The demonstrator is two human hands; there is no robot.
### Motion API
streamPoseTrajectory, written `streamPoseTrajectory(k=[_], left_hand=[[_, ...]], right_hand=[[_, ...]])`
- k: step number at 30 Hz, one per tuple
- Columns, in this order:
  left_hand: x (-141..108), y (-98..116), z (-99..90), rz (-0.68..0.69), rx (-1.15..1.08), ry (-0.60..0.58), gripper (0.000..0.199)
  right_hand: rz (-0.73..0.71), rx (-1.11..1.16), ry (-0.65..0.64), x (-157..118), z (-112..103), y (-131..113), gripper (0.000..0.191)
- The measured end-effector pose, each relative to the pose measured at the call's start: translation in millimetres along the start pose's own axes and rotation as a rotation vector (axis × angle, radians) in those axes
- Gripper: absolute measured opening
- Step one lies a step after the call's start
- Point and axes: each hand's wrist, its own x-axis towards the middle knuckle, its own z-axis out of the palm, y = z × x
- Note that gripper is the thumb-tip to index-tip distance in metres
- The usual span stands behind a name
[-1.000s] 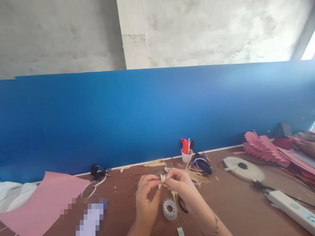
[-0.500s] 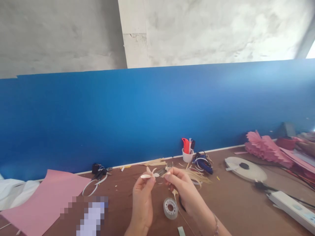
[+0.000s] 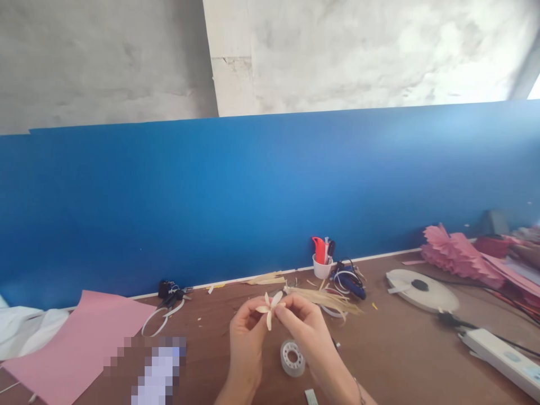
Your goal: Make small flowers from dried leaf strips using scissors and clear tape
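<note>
Between my two hands, above the brown table, is a small cream flower (image 3: 270, 309) with several narrow petals spread outward. My left hand (image 3: 248, 337) is closed on the flower from the left, thumb and fingers pinching near its centre. From the right, my right hand (image 3: 307, 327) pinches at the flower's right petals, its fingertips close to those of the left. A roll of clear tape (image 3: 292, 358) lies on the table just below the hands. Pale dry strips (image 3: 327, 300) are spread behind my right hand.
Pink paper (image 3: 80, 343) lies at left, near black-handled scissors (image 3: 171, 295). A white cup (image 3: 322, 266) with red and black tools stands by the blue partition (image 3: 270, 197). At right are a white disc (image 3: 422, 289), a power strip (image 3: 502, 354), pleated pink paper (image 3: 459, 256) and another person's hand.
Both hands have come together. The flower has turned, its petals now facing me, and moved slightly right. My right hand has shifted left and down onto its petals.
</note>
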Motion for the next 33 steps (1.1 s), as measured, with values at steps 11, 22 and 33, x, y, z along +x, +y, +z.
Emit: streamPoseTrajectory(k=[11,22,33], left_hand=[[2.8,4.8,-4.3,-0.131,-0.165,-0.091,0.019],[0.4,4.9,-4.0,-0.274,-0.294,-0.121,0.020],[1.7,7.7,-6.4,-0.300,-0.301,-0.160,0.020]], right_hand=[[0.008,0.078,0.006,-1.5,-5.9,-5.9,0.024],[-0.056,0.250,0.051,-0.8,-10.4,-6.4,0.014],[0.152,0.301,-0.162,5.4,-17.5,-10.1,0.022]])
